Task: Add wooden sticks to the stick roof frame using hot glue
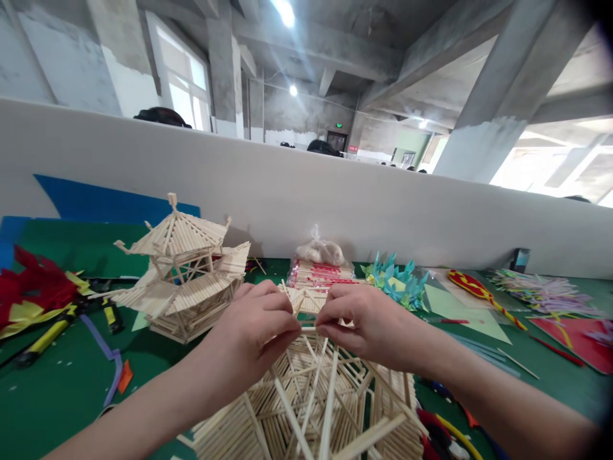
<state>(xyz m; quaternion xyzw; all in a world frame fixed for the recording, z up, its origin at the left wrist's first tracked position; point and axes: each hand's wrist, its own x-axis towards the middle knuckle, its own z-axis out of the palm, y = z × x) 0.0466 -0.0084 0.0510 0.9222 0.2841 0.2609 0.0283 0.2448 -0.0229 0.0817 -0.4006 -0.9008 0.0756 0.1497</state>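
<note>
A short stick (309,330) spans the gap between the two hands, lying nearly level, one end at each set of fingertips. The left hand (262,322) pinches it between thumb and fingers from one side, the right hand (352,319) likewise from the other; both grips are closed on it, and the fingers hide its ends. The stick sits over the far part of the model (330,391), an open frame of sticks that stands on the near part of the table (52,390), directly below and in front of the grip. Whether the stick touches the frame, I cannot tell. Long bars slope from near the fingertips toward the viewer, above slatted panels.

Left of the model, just beyond the left forearm, stands a pagoda (179,268) of the same sticks, with two tiers of roof. Behind the hands, a clear bag (318,271) lies against the white partition (268,191), with blue paper flowers (397,281) just to its right. Farther right are a red and yellow braid (472,287) and a heap of fuzzy stems (546,291). At the far left lie a red flower (36,291), a yellow cutter (48,335), a purple strip (115,377) and an orange scrap (125,377).
</note>
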